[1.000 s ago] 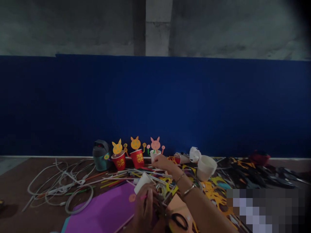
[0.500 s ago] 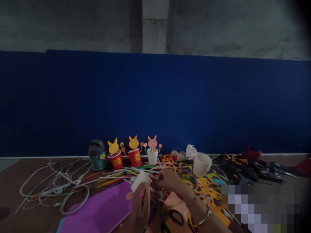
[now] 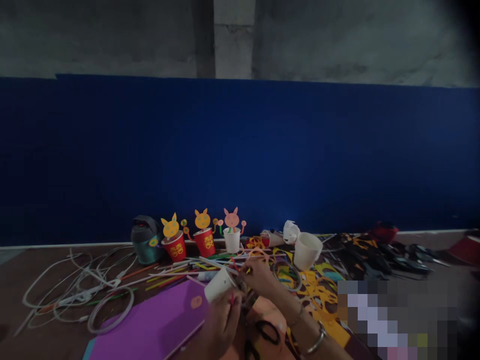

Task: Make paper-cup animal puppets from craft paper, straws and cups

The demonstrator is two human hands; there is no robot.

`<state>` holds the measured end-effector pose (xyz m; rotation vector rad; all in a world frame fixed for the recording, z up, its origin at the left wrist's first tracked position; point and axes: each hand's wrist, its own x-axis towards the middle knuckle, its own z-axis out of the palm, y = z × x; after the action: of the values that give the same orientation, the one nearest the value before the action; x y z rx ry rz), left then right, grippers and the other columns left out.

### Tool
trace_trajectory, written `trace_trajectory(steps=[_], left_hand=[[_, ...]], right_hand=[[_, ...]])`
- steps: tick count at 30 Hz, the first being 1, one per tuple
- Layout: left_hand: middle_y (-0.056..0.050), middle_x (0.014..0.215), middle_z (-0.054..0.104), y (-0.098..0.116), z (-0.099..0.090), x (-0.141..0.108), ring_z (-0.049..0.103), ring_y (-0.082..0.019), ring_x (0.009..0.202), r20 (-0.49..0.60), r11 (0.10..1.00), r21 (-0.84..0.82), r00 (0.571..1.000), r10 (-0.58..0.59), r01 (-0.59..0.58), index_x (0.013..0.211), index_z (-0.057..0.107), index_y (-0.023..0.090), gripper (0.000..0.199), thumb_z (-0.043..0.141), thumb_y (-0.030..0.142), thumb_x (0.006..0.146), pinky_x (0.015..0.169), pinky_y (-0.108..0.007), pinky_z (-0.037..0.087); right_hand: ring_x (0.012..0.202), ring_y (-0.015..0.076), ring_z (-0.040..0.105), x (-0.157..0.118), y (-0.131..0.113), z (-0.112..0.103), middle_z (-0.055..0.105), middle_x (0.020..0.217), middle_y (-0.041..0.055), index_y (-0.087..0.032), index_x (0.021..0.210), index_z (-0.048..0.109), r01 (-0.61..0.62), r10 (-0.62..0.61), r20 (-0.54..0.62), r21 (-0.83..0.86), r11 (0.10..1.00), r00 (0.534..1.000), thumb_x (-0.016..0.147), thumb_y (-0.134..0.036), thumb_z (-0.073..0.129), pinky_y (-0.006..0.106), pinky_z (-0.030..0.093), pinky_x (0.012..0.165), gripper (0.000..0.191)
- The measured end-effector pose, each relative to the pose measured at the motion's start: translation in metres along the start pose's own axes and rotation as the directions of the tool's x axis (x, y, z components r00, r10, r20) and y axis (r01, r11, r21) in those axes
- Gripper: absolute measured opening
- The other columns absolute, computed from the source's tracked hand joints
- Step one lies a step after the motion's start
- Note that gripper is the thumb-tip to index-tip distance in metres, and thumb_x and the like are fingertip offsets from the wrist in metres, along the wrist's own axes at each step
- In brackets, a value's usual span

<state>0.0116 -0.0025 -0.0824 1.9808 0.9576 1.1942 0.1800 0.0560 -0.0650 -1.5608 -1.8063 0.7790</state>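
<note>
My left hand [image 3: 224,320] is closed around a white paper cup [image 3: 220,285], which lies tilted with its side toward the back. A small pinkish-red bit shows by its fingers. My right hand [image 3: 257,276] is just right of the cup, its fingertips pinched together; a thin red piece [image 3: 233,261] shows beside them, but what they grip is unclear. Below the hands lie scissors with black handles [image 3: 268,332] on peach-orange paper [image 3: 264,310]. To the left is a purple sheet [image 3: 157,320] with a small orange disc [image 3: 196,301] on it.
Behind stand two red cups [image 3: 205,243] and a white cup [image 3: 232,241] with paper animal faces. A teal jug [image 3: 146,247], white cables [image 3: 82,290], a larger white cup [image 3: 308,251], crumpled white paper [image 3: 290,232], yellow-orange scraps [image 3: 318,295] and coloured sticks [image 3: 168,280] surround them. A blue panel [image 3: 240,150] rises behind.
The whole view has shifted slightly. The white paper cup has turned a little in my left hand, and my right fingers have moved slightly off its rim, with the red piece now showing above.
</note>
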Motion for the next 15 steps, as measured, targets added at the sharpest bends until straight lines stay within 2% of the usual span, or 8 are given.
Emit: trace_trajectory(steps=[1,3,5,8,11,13,15], left_hand=[[-0.01,0.099,0.069,-0.002,0.001,0.002,0.062,-0.023,0.098,-0.047,1.0,0.003,0.999,-0.016,0.017,0.105,0.066,0.023,0.03,0.041,0.033,0.092,0.09,-0.034,0.048],[-0.01,0.116,0.063,-0.007,0.0,0.008,0.054,-0.025,0.114,-0.237,0.999,0.007,0.971,-0.043,0.046,0.111,0.065,0.023,0.033,0.042,0.036,0.091,0.101,-0.039,0.04],[-0.01,0.119,0.061,-0.011,-0.002,0.012,0.053,-0.026,0.116,-0.358,0.997,-0.011,0.931,-0.072,0.073,0.109,0.066,0.023,0.033,0.045,0.039,0.089,0.102,-0.041,0.039],[-0.009,0.117,0.062,-0.008,-0.005,0.017,0.056,-0.024,0.111,-0.341,0.985,-0.122,0.927,-0.156,0.121,0.109,0.066,0.022,0.033,0.05,0.04,0.087,0.098,-0.037,0.042],[-0.007,0.106,0.067,-0.001,-0.005,0.018,0.06,-0.023,0.102,-0.263,0.94,-0.275,0.924,-0.277,0.204,0.105,0.066,0.02,0.034,0.055,0.043,0.083,0.09,-0.032,0.047],[-0.005,0.087,0.07,0.003,-0.003,0.019,0.064,-0.021,0.085,-0.222,0.887,-0.373,0.902,-0.369,0.271,0.097,0.068,0.018,0.034,0.058,0.046,0.08,0.076,-0.028,0.051],[-0.001,0.069,0.066,0.005,-0.001,0.019,0.061,-0.016,0.063,-0.189,0.821,-0.467,0.87,-0.455,0.327,0.09,0.067,0.017,0.036,0.061,0.05,0.076,0.059,-0.024,0.05]], right_hand=[[0.067,0.0144,0.052,0.001,-0.001,-0.005,0.06,0.07,0.0037,-0.014,0.073,0.064,-0.006,0.005,0.018,0.069,0.998,1.0,0.076,-0.025,0.056,0.023,0.036,0.059,0.014],[0.053,0.0102,0.046,0.001,-0.002,-0.014,0.057,0.062,0.0001,-0.014,0.079,0.062,-0.019,0.003,0.079,0.202,0.979,0.997,0.083,-0.038,0.05,0.021,0.033,0.05,0.027],[0.047,0.0075,0.041,-0.003,-0.005,-0.019,0.056,0.061,-0.0014,-0.015,0.081,0.061,-0.025,-0.021,0.144,0.307,0.951,0.989,0.083,-0.05,0.05,0.019,0.03,0.044,0.037],[0.046,0.0053,0.038,-0.01,-0.012,-0.016,0.058,0.064,-0.0021,-0.016,0.079,0.059,-0.091,-0.059,0.26,0.529,0.844,0.964,0.073,-0.055,0.063,0.017,0.026,0.043,0.041],[0.045,0.0036,0.035,-0.015,-0.019,-0.007,0.053,0.057,-0.0059,-0.015,0.074,0.061,-0.18,-0.087,0.349,0.662,0.728,0.933,0.064,-0.048,0.075,0.017,0.023,0.044,0.038],[0.045,0.0035,0.036,-0.016,-0.023,-0.002,0.052,0.054,-0.0068,-0.014,0.07,0.062,-0.174,-0.108,0.365,0.657,0.734,0.925,0.063,-0.042,0.077,0.017,0.026,0.046,0.033],[0.05,0.0052,0.044,-0.017,-0.023,-0.001,0.057,0.057,-0.0049,-0.013,0.069,0.064,-0.165,-0.136,0.389,0.646,0.745,0.911,0.062,-0.037,0.077,0.018,0.034,0.052,0.028]])
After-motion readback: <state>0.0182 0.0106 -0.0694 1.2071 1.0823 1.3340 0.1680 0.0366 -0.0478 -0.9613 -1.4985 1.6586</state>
